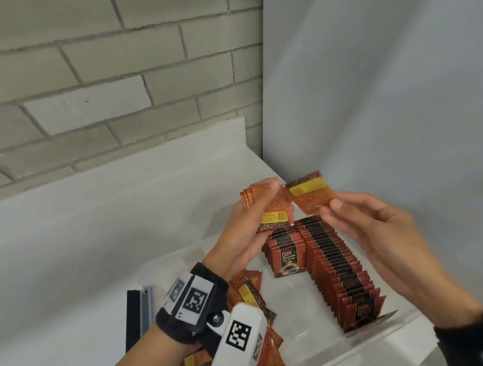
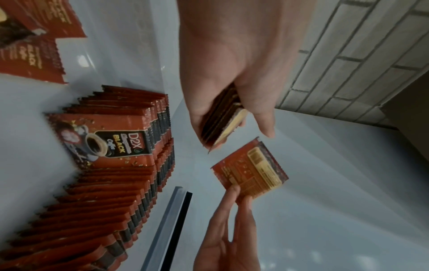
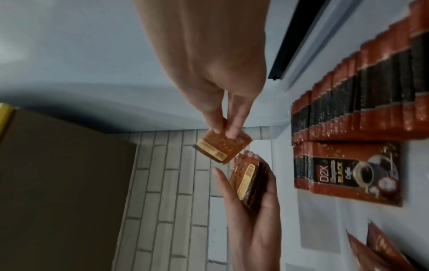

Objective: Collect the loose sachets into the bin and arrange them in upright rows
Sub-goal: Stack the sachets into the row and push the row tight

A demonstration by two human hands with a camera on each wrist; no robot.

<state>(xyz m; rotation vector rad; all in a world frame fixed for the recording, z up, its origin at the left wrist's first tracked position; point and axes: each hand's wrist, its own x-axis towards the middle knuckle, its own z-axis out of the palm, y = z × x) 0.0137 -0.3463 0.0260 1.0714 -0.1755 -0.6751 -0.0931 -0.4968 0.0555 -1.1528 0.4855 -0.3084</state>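
Observation:
My left hand (image 1: 257, 219) grips a small stack of red-brown coffee sachets (image 1: 272, 211) above the clear bin (image 1: 380, 341); the same stack (image 2: 223, 121) shows edge-on in the left wrist view. My right hand (image 1: 370, 225) pinches a single sachet (image 1: 312, 195) by its corner, back side up with a yellow label, just right of the stack and apart from it (image 3: 223, 146). Inside the bin a long upright row of sachets (image 1: 338, 271) runs along the right side, with a shorter row (image 1: 286, 253) beside it. Loose sachets (image 1: 251, 292) lie flat at the bin's near left.
The bin sits on a white counter (image 1: 96, 232) against a grey brick wall (image 1: 102, 68) and a pale panel (image 1: 375, 91) on the right. A black and grey strip (image 1: 138, 313) lies left of the bin.

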